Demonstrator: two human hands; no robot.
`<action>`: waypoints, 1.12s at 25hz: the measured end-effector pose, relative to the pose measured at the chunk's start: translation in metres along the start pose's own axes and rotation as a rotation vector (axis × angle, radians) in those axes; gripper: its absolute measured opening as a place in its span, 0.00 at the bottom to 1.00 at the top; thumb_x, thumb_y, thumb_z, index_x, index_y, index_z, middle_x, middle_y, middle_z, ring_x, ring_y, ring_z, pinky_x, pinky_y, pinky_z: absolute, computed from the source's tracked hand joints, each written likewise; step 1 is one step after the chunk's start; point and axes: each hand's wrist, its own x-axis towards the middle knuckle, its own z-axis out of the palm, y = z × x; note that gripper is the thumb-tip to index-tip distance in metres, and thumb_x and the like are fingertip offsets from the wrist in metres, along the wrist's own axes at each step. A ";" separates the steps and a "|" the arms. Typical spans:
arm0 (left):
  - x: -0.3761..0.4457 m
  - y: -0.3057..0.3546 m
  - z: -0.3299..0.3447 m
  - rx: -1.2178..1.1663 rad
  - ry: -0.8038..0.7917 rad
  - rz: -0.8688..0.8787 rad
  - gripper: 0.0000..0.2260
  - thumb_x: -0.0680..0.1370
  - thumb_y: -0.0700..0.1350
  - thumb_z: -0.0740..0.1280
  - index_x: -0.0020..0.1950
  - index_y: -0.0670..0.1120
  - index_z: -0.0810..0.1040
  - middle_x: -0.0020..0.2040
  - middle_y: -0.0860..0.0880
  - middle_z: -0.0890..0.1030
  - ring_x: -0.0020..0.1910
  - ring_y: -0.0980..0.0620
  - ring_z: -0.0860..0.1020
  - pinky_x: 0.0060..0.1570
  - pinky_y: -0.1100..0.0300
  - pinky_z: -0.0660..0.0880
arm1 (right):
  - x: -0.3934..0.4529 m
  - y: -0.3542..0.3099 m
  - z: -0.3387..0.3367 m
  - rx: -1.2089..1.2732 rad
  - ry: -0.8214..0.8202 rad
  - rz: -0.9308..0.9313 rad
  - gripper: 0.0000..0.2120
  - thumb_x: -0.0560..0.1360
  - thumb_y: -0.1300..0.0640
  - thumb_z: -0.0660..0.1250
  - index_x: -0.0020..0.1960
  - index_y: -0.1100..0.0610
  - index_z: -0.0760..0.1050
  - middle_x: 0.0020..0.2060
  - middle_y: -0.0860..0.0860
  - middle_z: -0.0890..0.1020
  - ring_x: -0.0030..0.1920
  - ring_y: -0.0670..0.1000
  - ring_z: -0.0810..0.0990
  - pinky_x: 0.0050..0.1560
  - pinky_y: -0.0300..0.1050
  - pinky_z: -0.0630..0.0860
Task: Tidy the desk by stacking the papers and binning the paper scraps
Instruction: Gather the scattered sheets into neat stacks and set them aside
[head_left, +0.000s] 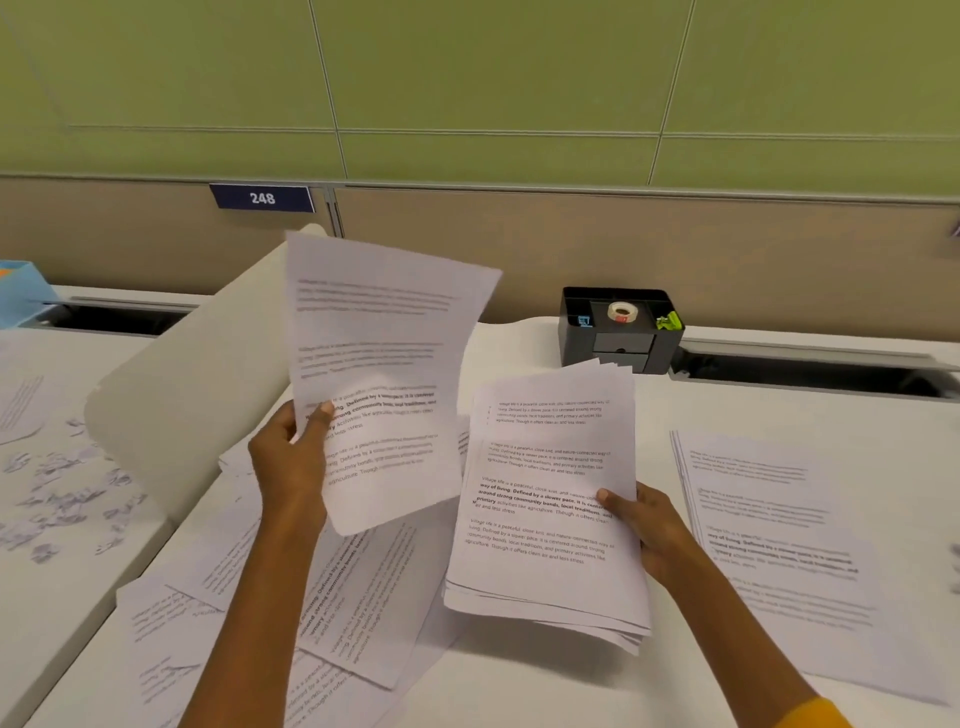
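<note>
At the far left, small crumpled paper scraps (67, 499) are seen scattered over the white desk (519, 686), with a curved-edged sheet (21, 400) lying behind them and the corner of a light blue object (21, 296) at the edge of the view. A pale, smooth chair back (197, 384) with a rounded top is seen tilted just right of the scraps.

Loose printed sheets (249, 613) are spread flat and overlapping beneath the left forearm, their text lines running at differing slants. The left hand (293, 462) is closed on the lower left edge of a single sheet (384, 374), thumb on the printed face and fingers behind. This sheet is held raised above the desk, its long axis nearly upright and leaning slightly right, the lower corner curling; the upper text is blurred.

To its right, a stack of papers (550, 509) is gripped at its right edge by the right hand (649, 525), thumb on top. The stack is held clear of the desk, long axis pointing away from the person, its far edges fanned and uneven. The two hands are held apart.

Behind the stack, a black plastic desk organiser (621, 332) holds a roll of tape (622, 312) and green clips (669, 322). At the right, more printed sheets (779, 545) lie flat, slightly offset.
</note>
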 end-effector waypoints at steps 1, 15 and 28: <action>0.001 0.005 0.001 -0.015 0.009 -0.015 0.09 0.76 0.42 0.68 0.57 0.46 0.79 0.47 0.50 0.82 0.43 0.53 0.80 0.36 0.61 0.77 | -0.001 0.000 -0.002 -0.004 0.001 -0.001 0.09 0.73 0.65 0.68 0.53 0.58 0.77 0.47 0.56 0.84 0.46 0.59 0.84 0.41 0.50 0.83; -0.063 -0.045 0.069 0.122 -0.349 -0.241 0.09 0.74 0.38 0.69 0.53 0.46 0.79 0.46 0.50 0.83 0.41 0.52 0.82 0.33 0.62 0.77 | -0.017 -0.022 -0.003 -0.074 -0.100 -0.129 0.07 0.75 0.59 0.67 0.52 0.57 0.78 0.44 0.52 0.86 0.43 0.52 0.85 0.42 0.45 0.82; -0.085 -0.052 0.129 0.034 -0.417 -0.209 0.22 0.75 0.38 0.68 0.68 0.48 0.69 0.62 0.47 0.77 0.62 0.45 0.75 0.61 0.43 0.72 | -0.036 -0.052 -0.042 -0.163 -0.125 -0.263 0.26 0.75 0.37 0.55 0.60 0.54 0.78 0.52 0.56 0.83 0.53 0.58 0.83 0.53 0.57 0.80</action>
